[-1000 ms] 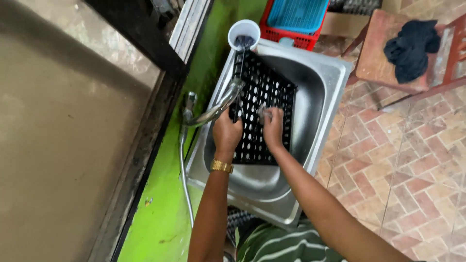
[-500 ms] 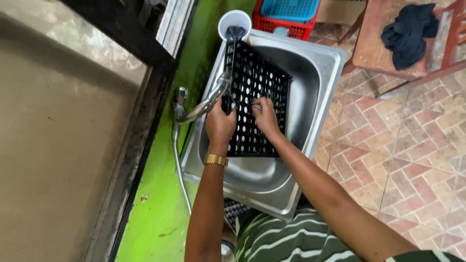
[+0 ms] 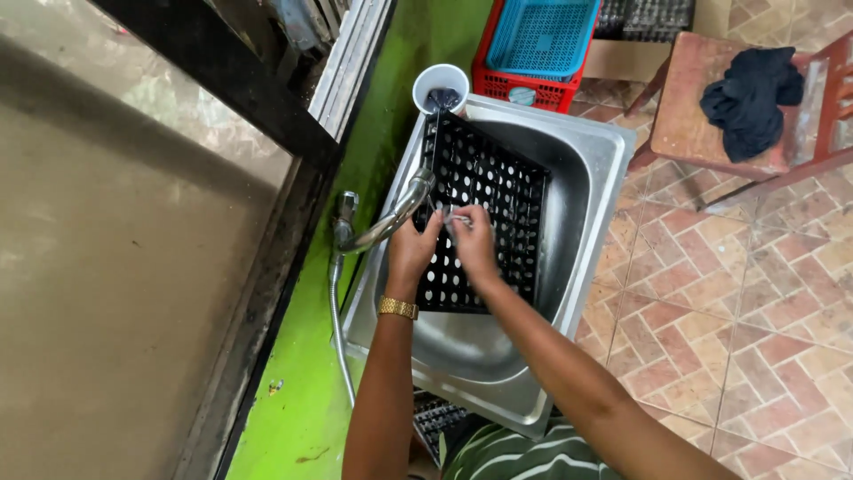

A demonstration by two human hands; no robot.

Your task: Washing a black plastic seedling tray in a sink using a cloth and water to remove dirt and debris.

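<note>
A black perforated plastic tray (image 3: 498, 187) leans tilted in a steel sink (image 3: 586, 178). Over the tray, just under the spout of the curved metal faucet (image 3: 391, 222), my two hands meet. My left hand (image 3: 411, 256), with a gold watch (image 3: 397, 308) on its wrist, and my right hand (image 3: 473, 244) pinch a small pale thing (image 3: 449, 213) between their fingertips. It is too small to tell what it is.
A white cup (image 3: 442, 84) with something dark inside stands at the sink's far corner. Behind it a blue basket (image 3: 544, 36) sits in a red one (image 3: 520, 89). A wooden stool (image 3: 702, 124) with a dark cloth (image 3: 751, 98) stands on the tiled floor. The green counter (image 3: 302, 418) carries a metal hose (image 3: 336, 329).
My hands were spread apart on the tray; they have now come together under the faucet spout and pinch a small thing. The view has shifted slightly.
</note>
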